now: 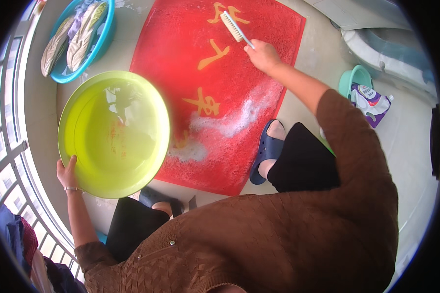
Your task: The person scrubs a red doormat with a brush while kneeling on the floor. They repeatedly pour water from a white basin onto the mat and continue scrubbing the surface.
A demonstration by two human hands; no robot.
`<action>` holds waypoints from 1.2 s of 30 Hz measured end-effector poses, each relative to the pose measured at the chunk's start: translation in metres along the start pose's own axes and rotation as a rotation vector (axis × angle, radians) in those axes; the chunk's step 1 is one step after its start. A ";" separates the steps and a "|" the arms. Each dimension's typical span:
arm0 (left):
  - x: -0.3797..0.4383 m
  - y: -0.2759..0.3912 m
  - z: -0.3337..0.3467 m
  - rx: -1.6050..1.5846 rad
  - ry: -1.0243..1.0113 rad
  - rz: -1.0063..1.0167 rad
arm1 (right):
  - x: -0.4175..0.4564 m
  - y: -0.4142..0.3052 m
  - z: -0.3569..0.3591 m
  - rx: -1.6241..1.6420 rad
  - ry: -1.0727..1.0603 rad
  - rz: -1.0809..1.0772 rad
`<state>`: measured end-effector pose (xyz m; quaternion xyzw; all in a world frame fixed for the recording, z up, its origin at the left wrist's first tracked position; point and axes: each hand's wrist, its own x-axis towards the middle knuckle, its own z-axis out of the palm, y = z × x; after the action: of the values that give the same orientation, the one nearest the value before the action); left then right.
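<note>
My left hand (67, 173) grips the lower left rim of a yellow-green plastic basin (95, 146), its thumb over the edge. The basin stands or is held over the left edge of a wet red mat (249, 157); whether it touches the floor I cannot tell. My right hand (263, 55) is closed around the handle of a scrubbing brush (233, 28) with pale bristles, above the far part of the mat. Yellow characters run down the mat, and white suds (238, 119) lie across its nearer half.
A blue basin (112, 34) at the upper left holds pale soaked items (86, 40). On the right are a mint-green container (355, 75), a purple and white detergent pouch (372, 104) and a white appliance (385, 55). A barred window (13, 154) runs along the left. My feet flank the mat's near end.
</note>
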<state>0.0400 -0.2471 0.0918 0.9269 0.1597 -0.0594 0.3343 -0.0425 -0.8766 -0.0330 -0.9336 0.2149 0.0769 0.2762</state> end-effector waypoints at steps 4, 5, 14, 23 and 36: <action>0.021 -0.009 -0.007 0.047 -0.041 0.149 | -0.030 -0.044 0.048 0.010 0.178 0.082; 0.025 -0.012 -0.011 0.097 -0.047 0.197 | -0.048 -0.060 0.060 0.048 0.182 0.124; 0.036 -0.015 -0.013 -0.023 -0.097 0.344 | -0.248 -0.103 0.156 0.175 0.038 0.176; 0.016 0.021 -0.018 0.099 -0.063 0.536 | -0.328 -0.091 0.225 -0.008 -0.084 -0.459; -0.029 0.085 0.000 0.269 0.004 0.580 | -0.322 -0.075 0.185 0.085 0.055 0.118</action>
<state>0.0416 -0.3165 0.1488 0.9698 -0.1199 0.0198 0.2116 -0.3024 -0.6026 -0.0665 -0.9085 0.2802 0.0583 0.3045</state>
